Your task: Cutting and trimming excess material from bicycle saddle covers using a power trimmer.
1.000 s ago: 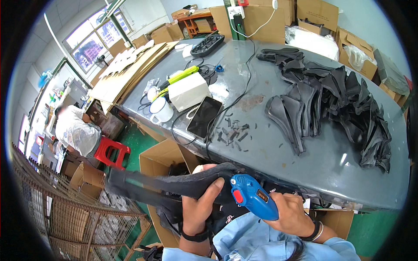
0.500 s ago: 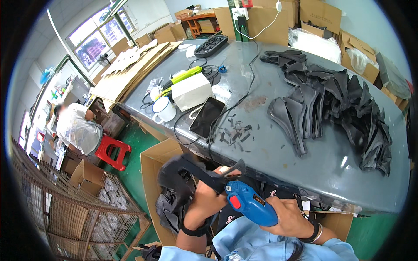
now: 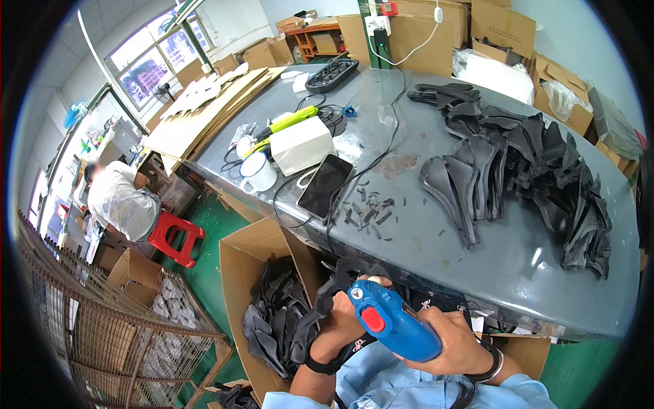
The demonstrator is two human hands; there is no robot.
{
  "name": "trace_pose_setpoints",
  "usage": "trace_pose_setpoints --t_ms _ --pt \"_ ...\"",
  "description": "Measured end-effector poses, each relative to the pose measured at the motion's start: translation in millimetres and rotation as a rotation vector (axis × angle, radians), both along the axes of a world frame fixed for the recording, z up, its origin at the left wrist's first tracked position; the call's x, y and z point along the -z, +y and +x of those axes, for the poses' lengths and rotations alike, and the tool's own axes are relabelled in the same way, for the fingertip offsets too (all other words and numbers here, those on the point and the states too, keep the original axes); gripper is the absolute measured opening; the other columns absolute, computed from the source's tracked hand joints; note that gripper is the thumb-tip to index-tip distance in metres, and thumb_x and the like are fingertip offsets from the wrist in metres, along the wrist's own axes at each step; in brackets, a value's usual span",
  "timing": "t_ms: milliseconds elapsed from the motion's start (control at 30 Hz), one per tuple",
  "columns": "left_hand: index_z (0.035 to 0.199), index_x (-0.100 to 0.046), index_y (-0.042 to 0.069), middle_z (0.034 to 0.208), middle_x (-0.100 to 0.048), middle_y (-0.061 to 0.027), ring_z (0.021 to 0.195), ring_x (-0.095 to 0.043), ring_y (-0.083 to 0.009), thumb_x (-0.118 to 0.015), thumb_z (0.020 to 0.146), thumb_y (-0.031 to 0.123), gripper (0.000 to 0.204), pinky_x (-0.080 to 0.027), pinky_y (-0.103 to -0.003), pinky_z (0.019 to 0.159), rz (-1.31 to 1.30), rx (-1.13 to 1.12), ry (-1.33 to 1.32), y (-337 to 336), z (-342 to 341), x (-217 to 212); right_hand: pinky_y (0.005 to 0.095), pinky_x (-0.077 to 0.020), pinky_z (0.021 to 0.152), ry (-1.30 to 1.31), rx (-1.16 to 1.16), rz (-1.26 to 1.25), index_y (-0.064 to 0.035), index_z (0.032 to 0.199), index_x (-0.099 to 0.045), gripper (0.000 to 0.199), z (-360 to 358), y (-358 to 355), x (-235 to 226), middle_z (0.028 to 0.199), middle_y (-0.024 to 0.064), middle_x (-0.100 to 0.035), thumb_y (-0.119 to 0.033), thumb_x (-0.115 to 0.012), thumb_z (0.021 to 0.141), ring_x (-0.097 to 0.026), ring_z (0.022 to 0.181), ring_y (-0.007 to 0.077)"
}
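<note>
My right hand [image 3: 453, 337] is wrapped round a blue cordless power tool [image 3: 398, 324] with a red button, its working end pointing to my left hand. My left hand [image 3: 338, 326] is closed on a curved black saddle-shaped piece [image 3: 329, 290], held just beyond the table's near edge. The tool's head overlaps the left fingers, so where it meets the piece is hidden. A carton [image 3: 235, 269] at the left holds many similar black pieces [image 3: 276, 320].
On the grey table [image 3: 422, 266] lie a heap of black saddle-shaped pieces [image 3: 538, 163], small black offcuts [image 3: 371, 211], a phone [image 3: 325, 185], a white box [image 3: 302, 145], a mug [image 3: 258, 172] and cables. A person [image 3: 122, 201] sits far left beside a red stool [image 3: 176, 238].
My left hand and the black piece have moved right and turned, uncovering the pieces in the carton. The blue tool has tilted, its head now over my left fingers.
</note>
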State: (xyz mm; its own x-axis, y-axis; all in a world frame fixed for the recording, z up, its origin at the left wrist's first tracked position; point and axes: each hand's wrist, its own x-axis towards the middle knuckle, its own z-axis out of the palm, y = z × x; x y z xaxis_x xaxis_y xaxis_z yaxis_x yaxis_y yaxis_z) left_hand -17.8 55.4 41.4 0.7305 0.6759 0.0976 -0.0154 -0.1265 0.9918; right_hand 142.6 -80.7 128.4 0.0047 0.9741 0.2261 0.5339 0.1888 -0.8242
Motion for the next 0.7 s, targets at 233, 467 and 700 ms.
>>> trace_pose_setpoints --t_ms 233,467,700 --pt "0.133 -0.035 0.004 0.113 -0.051 -0.0059 0.107 -0.048 -0.0168 -0.06 0.074 0.0 0.064 -0.036 -0.032 0.092 -0.576 0.203 -0.063 -21 -4 -36 0.0378 -0.0498 0.058 -0.078 0.199 0.141 -0.0013 0.104 -0.049 0.053 2 11 14 0.074 0.0162 -0.061 -0.014 -0.077 0.061 -0.063 0.065 0.0337" --pt "0.128 -0.041 0.005 0.113 -0.055 -0.0137 0.093 -0.056 -0.023 -0.04 0.092 0.052 0.06 -0.047 -0.036 0.08 -0.253 -0.376 -0.954 2 35 -48 0.0383 -0.0499 0.06 0.045 -0.104 0.032 -0.002 0.107 -0.049 0.057 -3 5 18 0.079 0.0164 -0.062 -0.019 -0.079 0.062 -0.063 0.07 0.0343" --pt "0.106 -0.045 0.003 0.077 -0.055 -0.0102 0.061 -0.054 -0.0147 -0.056 0.085 0.014 0.026 -0.042 -0.023 0.047 -0.296 -0.677 -0.771 7 7 -50 0.0332 -0.0502 0.056 -0.175 0.07 0.005 0.0008 0.096 -0.052 0.051 -2 -1 31 0.072 0.014 -0.062 -0.031 -0.08 0.067 -0.065 0.061 0.0282"
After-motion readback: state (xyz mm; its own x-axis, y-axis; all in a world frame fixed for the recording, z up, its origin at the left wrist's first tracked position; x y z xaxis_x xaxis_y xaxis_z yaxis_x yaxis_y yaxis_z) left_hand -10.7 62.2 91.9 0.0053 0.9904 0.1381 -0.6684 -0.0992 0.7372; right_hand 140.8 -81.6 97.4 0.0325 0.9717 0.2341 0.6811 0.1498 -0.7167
